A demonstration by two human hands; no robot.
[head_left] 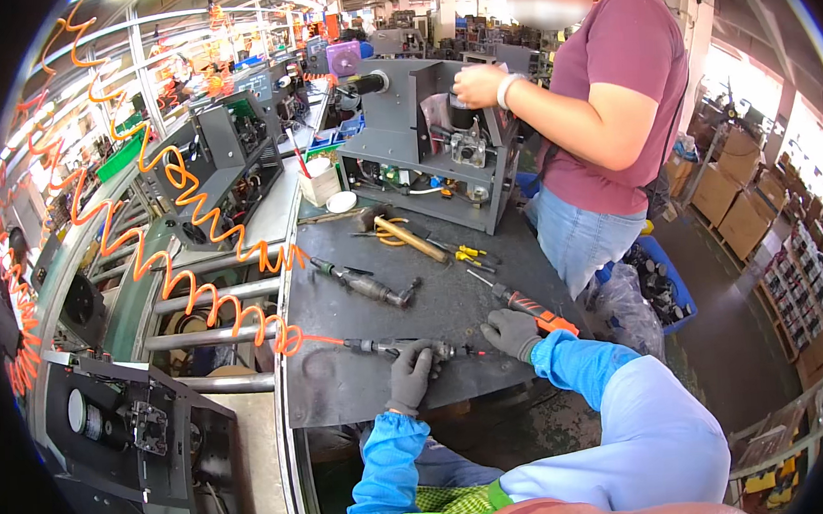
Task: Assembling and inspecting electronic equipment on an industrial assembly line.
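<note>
My left hand [412, 376], in a dark grey glove, is closed around the body of an air tool [375, 345] that lies near the table's front edge. An orange coiled hose runs into its left end, and a slim tip with a red end points right. My right hand [511, 335], gloved alike, rests on the dark mat with its fingers loosely stretched and nothing seen in them. Just beyond it lies an orange-and-black power screwdriver [531, 308]. A second air tool [366, 284] lies farther back on the mat.
A hammer [420, 241] and yellow-handled pliers [470, 253] lie mid-table. Behind them stands a grey machine housing [391, 128], where a co-worker [622, 97] works. Orange coiled hoses [184, 180] hang at left over a roller conveyor [218, 295]. A blue bin [669, 281] stands on the right floor.
</note>
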